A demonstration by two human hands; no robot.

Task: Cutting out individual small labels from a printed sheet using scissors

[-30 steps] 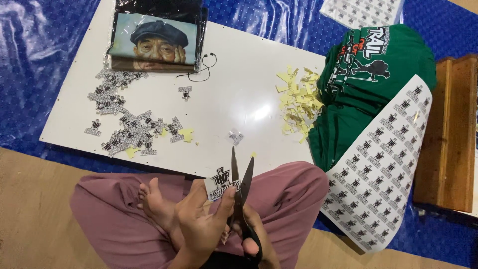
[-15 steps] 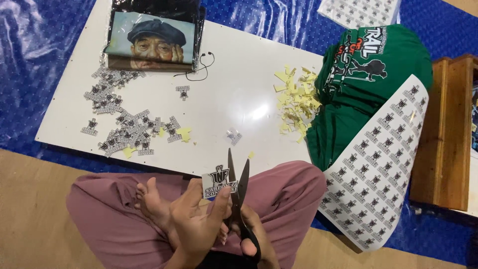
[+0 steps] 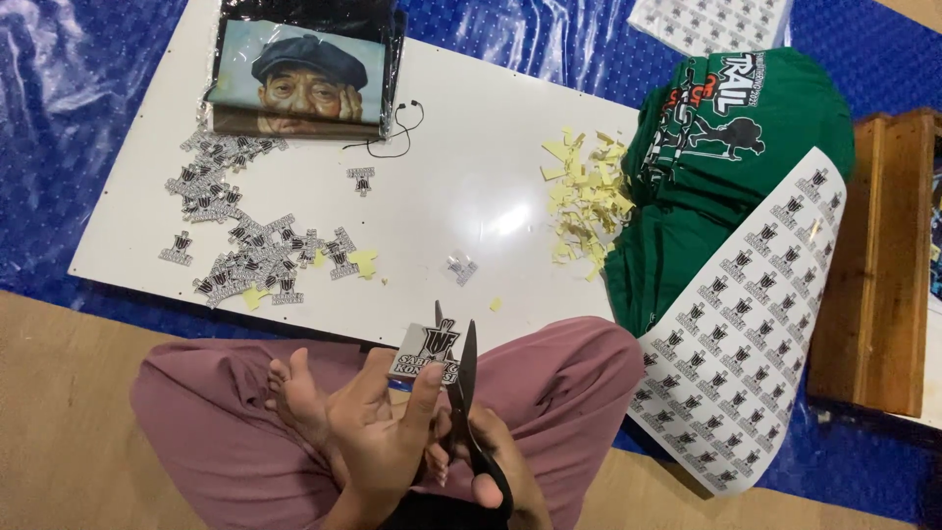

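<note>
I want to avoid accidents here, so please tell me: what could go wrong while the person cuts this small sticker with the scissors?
1. The left hand pinches the small sticker right beside the open scissors, so the blades might nick a fingertip.
2. The sticker is held over the lap, so trimmings may drop onto the pink trousers rather than on the white board.

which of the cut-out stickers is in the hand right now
The one sticker pinched in the left hand beside the scissors; all the other cut stickers lie loose on the white board.
</note>
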